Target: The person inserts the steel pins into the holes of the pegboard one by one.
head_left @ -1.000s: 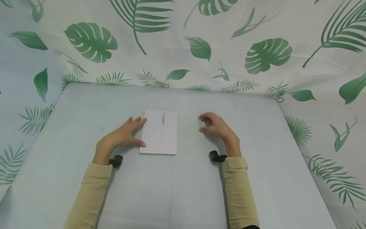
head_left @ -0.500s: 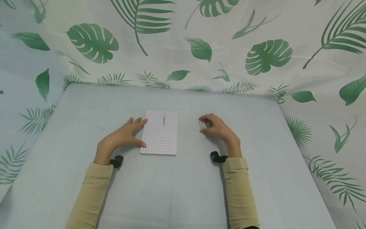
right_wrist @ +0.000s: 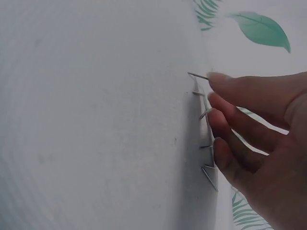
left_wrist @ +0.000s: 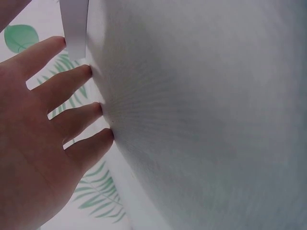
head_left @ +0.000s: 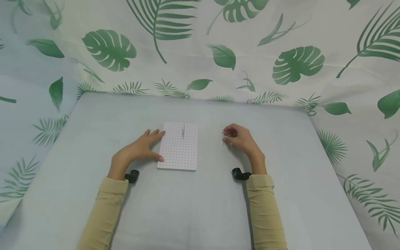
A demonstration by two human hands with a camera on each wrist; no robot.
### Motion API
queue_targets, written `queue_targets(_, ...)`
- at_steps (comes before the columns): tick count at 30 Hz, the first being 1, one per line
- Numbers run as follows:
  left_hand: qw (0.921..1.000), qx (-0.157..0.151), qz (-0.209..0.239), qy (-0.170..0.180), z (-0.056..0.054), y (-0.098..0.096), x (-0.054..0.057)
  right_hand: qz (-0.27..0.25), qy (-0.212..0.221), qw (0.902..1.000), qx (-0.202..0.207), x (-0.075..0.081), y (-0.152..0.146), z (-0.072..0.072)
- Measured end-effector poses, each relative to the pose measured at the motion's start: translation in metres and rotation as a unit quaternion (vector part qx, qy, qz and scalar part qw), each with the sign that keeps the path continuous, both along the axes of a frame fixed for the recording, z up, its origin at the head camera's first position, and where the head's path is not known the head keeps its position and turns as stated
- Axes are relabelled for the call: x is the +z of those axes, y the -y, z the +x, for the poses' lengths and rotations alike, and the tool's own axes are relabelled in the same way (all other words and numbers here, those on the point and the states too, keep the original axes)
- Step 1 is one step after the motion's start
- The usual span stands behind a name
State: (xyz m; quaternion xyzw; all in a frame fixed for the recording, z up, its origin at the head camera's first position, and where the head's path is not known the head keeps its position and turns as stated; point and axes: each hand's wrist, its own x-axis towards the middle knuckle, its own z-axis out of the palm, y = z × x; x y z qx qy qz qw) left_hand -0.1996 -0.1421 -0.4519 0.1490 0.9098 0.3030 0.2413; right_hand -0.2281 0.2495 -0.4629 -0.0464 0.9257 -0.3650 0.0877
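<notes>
A white pegboard (head_left: 178, 147) with rows of small holes lies on the table. Several thin metal pins (head_left: 183, 132) stand in its upper part. My left hand (head_left: 137, 149) has its fingers spread along the board's left edge, the thumb and one fingertip touching it; the left wrist view shows a side of the board (left_wrist: 76, 28) beside these fingers. To the right of the board, my right hand (head_left: 240, 139) pinches a thin metal pin (right_wrist: 197, 75), its end sticking out past the thumb. Several more metal pins (right_wrist: 206, 147) show near the other fingertips.
A pale grey table (head_left: 200, 211) extends around the board and both hands. Behind it hangs a white cloth (head_left: 243, 62) printed with green leaves. Black wrist cameras (head_left: 240, 174) sit on both wrists.
My right thumb and fingers have drawn closer together at the metal pins. The left hand stays at the board's edge. The head view has shifted slightly.
</notes>
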Motion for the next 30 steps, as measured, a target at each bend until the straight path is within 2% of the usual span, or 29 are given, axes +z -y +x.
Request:
queue_targets(8, 1.0000, -0.007, -0.001, 0.003, 0.000, 0.000, -0.002, -0.015, -0.054, 0.9983, -0.013, -0.006, 0.004, 0.002)
queue_targets(22, 1.0000, -0.004, -0.006, 0.000, 0.001, -0.001, 0.000, -0.075, -0.097, 0.9924, -0.006, -0.003, 0.019, -0.001)
queue_targets(30, 1.0000, 0.000, -0.006, -0.003, 0.001, 0.000, 0.000, -0.099, -0.105, 0.9896, -0.002, -0.002, 0.030, -0.001)
